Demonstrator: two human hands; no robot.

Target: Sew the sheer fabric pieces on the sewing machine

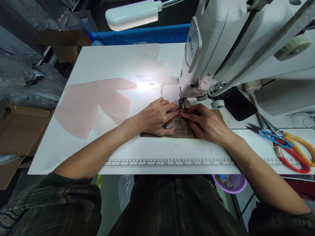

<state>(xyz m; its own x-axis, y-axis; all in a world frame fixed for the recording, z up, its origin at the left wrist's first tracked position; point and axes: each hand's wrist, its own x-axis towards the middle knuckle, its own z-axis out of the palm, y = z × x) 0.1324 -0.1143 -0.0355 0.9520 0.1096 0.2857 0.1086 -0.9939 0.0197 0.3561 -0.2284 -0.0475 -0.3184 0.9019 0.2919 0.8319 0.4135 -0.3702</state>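
Observation:
A white sewing machine (192, 65) stands over the table, its presser foot (181, 103) lowered between my hands. Beneath it lie a brown sheet with pale markings (182, 126) and a bit of thin, sheer fabric, hard to make out against the bright surface. My left hand (159, 118) rests on the brown sheet, fingers stretched toward the foot and thumb held apart. From the other side, my right hand (206, 124) bends its fingers in, the fingertips pinching fabric close to the foot. A sheer pink fabric piece (91, 105) is spread flat on the left.
Scissors with red handles (292, 160), yellow-handled scissors (300, 144) and blue thread snips (273, 136) lie at right. Behind them is a black phone-like slab (237, 103). A printed ruler (167, 163) runs along the front edge. Cardboard boxes (24, 127) stand left; a lamp (133, 15) hangs above.

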